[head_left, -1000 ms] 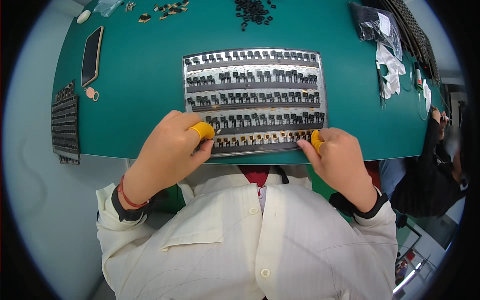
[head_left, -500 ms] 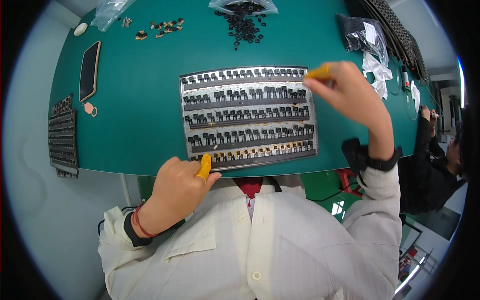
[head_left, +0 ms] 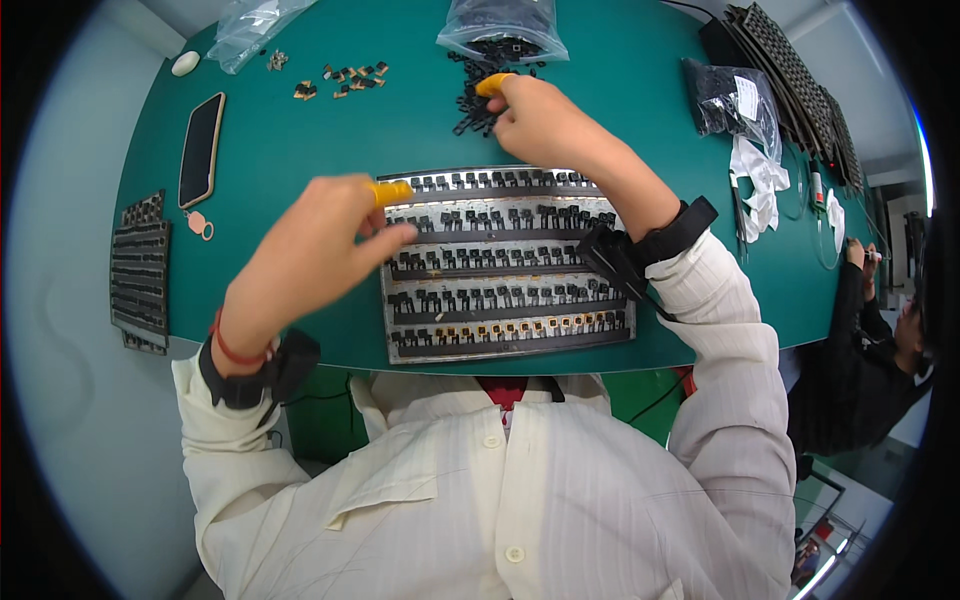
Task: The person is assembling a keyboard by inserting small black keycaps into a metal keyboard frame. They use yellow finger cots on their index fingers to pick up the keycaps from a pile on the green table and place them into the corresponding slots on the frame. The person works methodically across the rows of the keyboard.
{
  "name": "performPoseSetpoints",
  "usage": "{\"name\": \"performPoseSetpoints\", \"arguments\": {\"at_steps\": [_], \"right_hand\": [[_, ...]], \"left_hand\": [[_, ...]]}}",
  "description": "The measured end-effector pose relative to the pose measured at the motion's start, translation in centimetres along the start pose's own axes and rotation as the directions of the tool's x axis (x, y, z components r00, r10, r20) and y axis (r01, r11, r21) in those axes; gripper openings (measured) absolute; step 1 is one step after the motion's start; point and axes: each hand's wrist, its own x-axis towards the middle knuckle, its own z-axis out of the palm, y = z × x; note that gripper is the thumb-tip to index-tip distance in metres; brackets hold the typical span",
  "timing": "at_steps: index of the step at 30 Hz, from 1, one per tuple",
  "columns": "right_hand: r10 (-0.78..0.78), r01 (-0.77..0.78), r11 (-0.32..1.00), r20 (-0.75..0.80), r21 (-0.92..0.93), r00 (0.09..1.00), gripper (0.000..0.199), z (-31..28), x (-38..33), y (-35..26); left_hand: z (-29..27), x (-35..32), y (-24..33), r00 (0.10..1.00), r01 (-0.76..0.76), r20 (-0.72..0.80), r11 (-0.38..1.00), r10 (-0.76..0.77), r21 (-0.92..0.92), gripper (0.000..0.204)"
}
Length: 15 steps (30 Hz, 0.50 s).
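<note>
A grey tray (head_left: 505,345) filled with rows of small black components is seen lying flat on the green table (head_left: 300,150), close to its near edge; the left hand (head_left: 310,250) is held at the tray's 9 o'clock side, its fingers curled loosely inward and an orange cot worn on the fingertip, which rests at the tray's top-left corner; whether anything is pinched there cannot be told. The right hand (head_left: 545,120) is stretched past the tray's 12 o'clock edge, its fingers bent down onto a loose heap of black components (head_left: 470,95), an orange cot also worn on one finger; whether a piece is gripped cannot be told. A clear bag of black parts (head_left: 500,22) is found just beyond the heap, at 12 o'clock; a dark phone (head_left: 200,150) lies at 10 o'clock from the tray, a stack of black trays (head_left: 138,270) at 9 o'clock by the table's edge, and crumpled plastic bags (head_left: 735,100) at 2 o'clock; another person's dark sleeve (head_left: 860,330) is seen at 3 o'clock.
</note>
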Motion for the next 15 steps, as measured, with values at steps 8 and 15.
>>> {"name": "performPoseSetpoints", "arguments": {"at_steps": [8,15], "right_hand": [[-0.014,0.014,1.000,0.052,-0.004,0.999,0.032,-2.6,-0.6,1.1],[0.052,-0.051,0.999,0.112,-0.014,0.992,0.027,-1.3,-1.3,0.0]], "left_hand": [[1.2,8.0,-1.3,0.985,-0.041,-0.172,0.985,0.012,-0.170,0.027],[3.2,9.8,-0.9,0.984,0.051,-0.166,0.994,-0.066,-0.095,0.024]]}}
